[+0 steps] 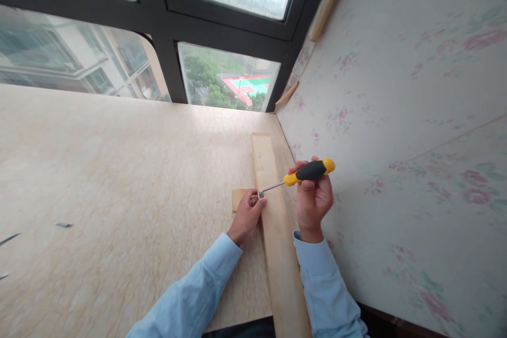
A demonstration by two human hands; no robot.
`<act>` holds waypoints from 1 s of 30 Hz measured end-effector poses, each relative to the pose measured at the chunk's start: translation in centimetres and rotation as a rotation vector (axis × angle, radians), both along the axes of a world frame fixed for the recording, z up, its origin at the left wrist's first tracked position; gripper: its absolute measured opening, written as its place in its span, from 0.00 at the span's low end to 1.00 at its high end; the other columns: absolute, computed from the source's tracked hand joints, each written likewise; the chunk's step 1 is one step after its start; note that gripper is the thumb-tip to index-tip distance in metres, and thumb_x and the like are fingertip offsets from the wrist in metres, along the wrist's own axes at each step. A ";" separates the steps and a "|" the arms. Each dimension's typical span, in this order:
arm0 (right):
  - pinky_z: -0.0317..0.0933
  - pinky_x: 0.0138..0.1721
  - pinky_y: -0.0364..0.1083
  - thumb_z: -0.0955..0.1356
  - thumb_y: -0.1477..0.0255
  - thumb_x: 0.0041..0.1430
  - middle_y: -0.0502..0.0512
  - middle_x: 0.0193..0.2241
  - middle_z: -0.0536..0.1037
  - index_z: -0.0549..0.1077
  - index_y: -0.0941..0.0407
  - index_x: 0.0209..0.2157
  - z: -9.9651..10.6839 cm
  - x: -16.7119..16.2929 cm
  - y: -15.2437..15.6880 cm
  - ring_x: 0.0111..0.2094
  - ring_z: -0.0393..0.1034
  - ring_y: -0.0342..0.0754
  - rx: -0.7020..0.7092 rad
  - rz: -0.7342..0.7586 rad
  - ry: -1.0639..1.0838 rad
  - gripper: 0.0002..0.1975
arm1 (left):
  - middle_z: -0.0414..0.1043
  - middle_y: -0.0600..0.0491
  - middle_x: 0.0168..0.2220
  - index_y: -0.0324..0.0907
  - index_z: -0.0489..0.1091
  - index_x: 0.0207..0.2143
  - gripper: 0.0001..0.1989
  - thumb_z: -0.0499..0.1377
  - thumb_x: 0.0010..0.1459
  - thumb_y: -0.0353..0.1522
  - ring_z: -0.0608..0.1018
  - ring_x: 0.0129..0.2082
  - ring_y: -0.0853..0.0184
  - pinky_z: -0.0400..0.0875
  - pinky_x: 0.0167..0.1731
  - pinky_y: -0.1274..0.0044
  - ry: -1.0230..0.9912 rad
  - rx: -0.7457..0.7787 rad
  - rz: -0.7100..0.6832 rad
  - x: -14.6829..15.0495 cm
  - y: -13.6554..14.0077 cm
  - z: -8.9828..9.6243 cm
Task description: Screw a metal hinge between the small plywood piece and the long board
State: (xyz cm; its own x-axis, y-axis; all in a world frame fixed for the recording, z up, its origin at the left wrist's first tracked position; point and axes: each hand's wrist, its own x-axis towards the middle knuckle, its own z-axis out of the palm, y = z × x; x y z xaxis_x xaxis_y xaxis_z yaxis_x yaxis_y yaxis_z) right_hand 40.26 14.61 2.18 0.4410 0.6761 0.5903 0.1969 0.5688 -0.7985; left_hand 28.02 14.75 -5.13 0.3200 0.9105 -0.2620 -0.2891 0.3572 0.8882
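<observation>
My right hand (315,203) is closed around a screwdriver (310,170) with a yellow and black handle. Its thin shaft slants down to the left, and the tip meets a small shiny metal piece (260,195) at the left edge of a long wooden plank (273,222). Thumb and fingers of my left hand (247,216) pinch that metal piece against the plank's edge; its exact kind is too small to make out. Beside the plank, partly behind my left hand, lies a short flat wooden piece (237,198).
The plank runs lengthwise along a pale marbled sill (130,190), close to the flower-papered wall (396,142) on the right. Several small metal bits, one of them a grey piece (63,225), lie far left. A dark-framed window (225,26) rises behind.
</observation>
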 end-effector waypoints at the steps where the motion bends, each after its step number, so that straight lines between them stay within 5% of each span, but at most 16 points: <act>1: 0.70 0.42 0.55 0.65 0.62 0.64 0.56 0.43 0.76 0.68 0.49 0.54 0.0 -0.1 0.0 0.37 0.75 0.50 -0.002 0.009 -0.005 0.18 | 0.76 0.51 0.33 0.40 0.67 0.43 0.17 0.61 0.53 0.39 0.78 0.32 0.64 0.72 0.35 0.74 0.010 0.002 0.002 0.0 0.0 0.1; 16: 0.74 0.38 0.50 0.65 0.65 0.64 0.56 0.44 0.78 0.70 0.51 0.49 -0.1 -0.5 -0.3 0.39 0.78 0.50 -0.018 0.068 -0.090 0.13 | 0.69 0.56 0.24 0.40 0.68 0.40 0.14 0.62 0.53 0.37 0.76 0.30 0.66 0.69 0.31 0.77 0.081 0.043 0.027 0.1 0.0 0.2; 23: 0.75 0.39 0.52 0.74 0.69 0.53 0.53 0.42 0.79 0.69 0.51 0.48 -0.5 -0.5 -0.1 0.38 0.78 0.50 0.033 0.056 -0.010 0.21 | 0.67 0.57 0.22 0.40 0.69 0.39 0.14 0.61 0.53 0.37 0.75 0.29 0.66 0.69 0.31 0.77 0.076 0.041 0.029 0.2 0.1 0.0; 30: 0.73 0.42 0.55 0.75 0.66 0.52 0.52 0.39 0.76 0.66 0.50 0.46 -0.5 -0.5 0.2 0.38 0.76 0.49 0.017 -0.034 -0.008 0.22 | 0.70 0.55 0.25 0.40 0.69 0.39 0.13 0.61 0.53 0.37 0.75 0.29 0.68 0.68 0.30 0.78 0.099 0.040 0.020 0.2 0.1 -0.2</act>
